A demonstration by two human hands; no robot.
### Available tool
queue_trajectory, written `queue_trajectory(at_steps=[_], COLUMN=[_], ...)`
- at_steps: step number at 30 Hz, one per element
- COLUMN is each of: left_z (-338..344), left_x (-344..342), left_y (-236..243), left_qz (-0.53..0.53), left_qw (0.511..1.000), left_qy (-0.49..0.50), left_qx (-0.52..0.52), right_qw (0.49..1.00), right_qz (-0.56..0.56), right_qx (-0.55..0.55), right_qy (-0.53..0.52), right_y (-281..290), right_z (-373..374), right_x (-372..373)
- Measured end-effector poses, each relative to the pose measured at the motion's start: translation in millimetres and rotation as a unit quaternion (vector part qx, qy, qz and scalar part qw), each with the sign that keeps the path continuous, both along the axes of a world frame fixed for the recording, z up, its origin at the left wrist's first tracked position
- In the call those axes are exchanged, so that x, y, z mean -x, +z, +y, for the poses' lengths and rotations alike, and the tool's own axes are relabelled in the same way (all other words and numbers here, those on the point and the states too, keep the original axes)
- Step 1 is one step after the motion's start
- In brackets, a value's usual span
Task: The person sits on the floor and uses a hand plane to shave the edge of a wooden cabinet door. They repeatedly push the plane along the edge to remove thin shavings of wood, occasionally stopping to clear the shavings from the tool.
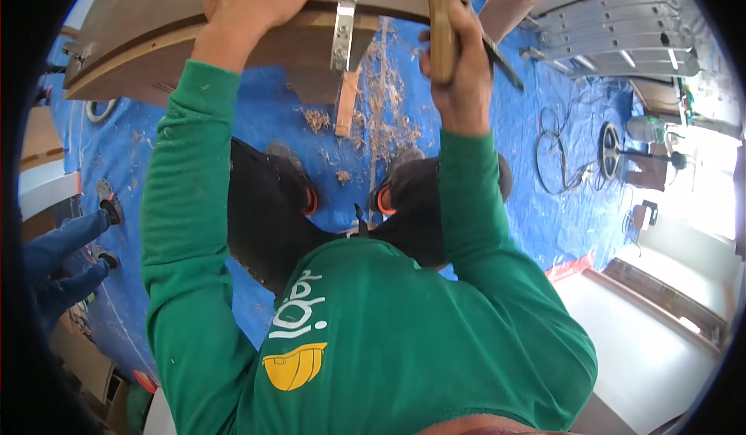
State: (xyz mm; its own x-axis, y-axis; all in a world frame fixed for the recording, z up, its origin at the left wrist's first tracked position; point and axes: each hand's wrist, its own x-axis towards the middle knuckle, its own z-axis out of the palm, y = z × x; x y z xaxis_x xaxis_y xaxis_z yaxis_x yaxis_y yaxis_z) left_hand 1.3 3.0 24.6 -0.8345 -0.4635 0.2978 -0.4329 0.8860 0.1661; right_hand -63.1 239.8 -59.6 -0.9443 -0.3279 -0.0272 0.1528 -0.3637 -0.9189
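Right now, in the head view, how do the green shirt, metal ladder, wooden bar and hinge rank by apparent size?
Green shirt
Metal ladder
Wooden bar, hinge: too alike to rank

We have creased blue sheeting (544, 233) spread underfoot, running out to the sides of the room. On our right, strong white light glares from a window (715, 186), with a pale wall (676, 256) beside it. We see a metal ladder (622, 43) farther up and a broad white panel (637, 342) toward the lower right.
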Motion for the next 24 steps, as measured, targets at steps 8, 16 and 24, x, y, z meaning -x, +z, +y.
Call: queue_trajectory(at_steps=[8, 16, 24], left_z=[-1.7, -2.4, -2.9], left_x=[3.6, 6.3, 5.9], left_y=[-2.4, -9.8, -8.0], left_qz=[-0.002, 0.045, 0.019], left_qw=[1.000, 0.998, 0.999], left_qy=[0.010, -0.018, -0.004], left_qx=[0.014, 0.038, 0.043], right_qw=[0.998, 0.997, 0.999], right_qz=[-0.053, 0.049, -0.001], right_qx=[-0.021, -0.043, 0.032], right_qy=[-0.003, 0.033, 0.004], right_y=[-1.7, 4.2, -2.4], right_z=[-3.8, 20.3, 17.1], right_x=[15.6, -32.9, -30.9])
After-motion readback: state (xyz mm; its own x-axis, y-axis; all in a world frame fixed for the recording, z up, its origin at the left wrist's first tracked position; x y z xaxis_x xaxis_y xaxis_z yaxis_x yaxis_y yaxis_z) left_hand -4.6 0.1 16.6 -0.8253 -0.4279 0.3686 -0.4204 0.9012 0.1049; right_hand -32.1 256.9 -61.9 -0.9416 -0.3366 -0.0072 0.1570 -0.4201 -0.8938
